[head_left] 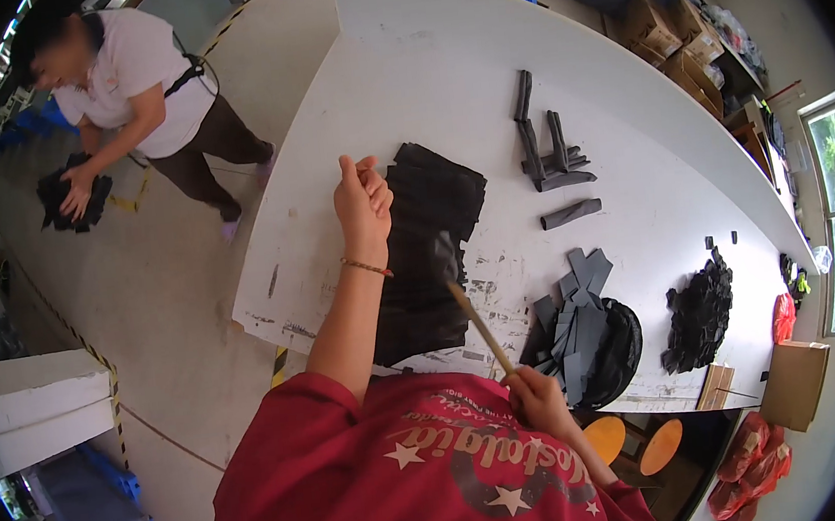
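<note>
On the white table [449,67], I see black strips [417,235] spread; work looks underway, unfinished. The right hand [539,399] clasps a stick [484,330]; the left hand [364,203] curls nearby, its grip I can't tell.

The white, scuffed tabletop [419,69] carries a black layered stack [435,183], several dark rolls [557,136], overlapping grey strips [578,305] and, farther right, a heap of black pieces [701,316].
</note>
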Demonstrator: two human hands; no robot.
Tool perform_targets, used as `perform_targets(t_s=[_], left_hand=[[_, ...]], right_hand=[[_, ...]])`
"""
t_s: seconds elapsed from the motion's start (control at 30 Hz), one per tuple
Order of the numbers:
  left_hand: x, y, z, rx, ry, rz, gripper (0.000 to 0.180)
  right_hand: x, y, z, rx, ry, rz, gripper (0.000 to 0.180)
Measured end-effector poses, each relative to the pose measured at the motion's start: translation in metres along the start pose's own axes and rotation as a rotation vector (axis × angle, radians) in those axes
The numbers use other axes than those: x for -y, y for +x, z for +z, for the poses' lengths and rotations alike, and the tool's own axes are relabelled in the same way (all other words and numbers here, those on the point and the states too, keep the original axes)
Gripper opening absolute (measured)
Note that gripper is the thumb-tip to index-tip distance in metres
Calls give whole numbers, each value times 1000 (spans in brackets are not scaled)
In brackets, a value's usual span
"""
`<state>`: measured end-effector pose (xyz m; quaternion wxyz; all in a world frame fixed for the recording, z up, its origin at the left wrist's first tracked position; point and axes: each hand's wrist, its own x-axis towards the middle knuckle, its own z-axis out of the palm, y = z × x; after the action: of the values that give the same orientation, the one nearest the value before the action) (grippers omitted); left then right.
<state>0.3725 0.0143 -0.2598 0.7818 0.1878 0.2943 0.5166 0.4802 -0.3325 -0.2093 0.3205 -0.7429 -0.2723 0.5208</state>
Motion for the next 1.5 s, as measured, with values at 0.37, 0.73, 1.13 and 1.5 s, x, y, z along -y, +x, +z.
perform_targets(t_s=[0.37, 0.73, 1.13, 1.5], left_hand=[[64, 16, -24, 130, -17, -342, 38], [102, -11, 17, -3, -320, -733, 35], [40, -22, 40, 613, 558, -62, 23], [86, -60, 33, 461, 614, -136, 16]], right_hand=[[-22, 22, 9, 113, -103, -245, 21], [48, 132, 5, -436, 15, -756, 16], [74, 117, -13, -113, 663, -349, 14], [74, 132, -10, -295, 367, -421, 8]])
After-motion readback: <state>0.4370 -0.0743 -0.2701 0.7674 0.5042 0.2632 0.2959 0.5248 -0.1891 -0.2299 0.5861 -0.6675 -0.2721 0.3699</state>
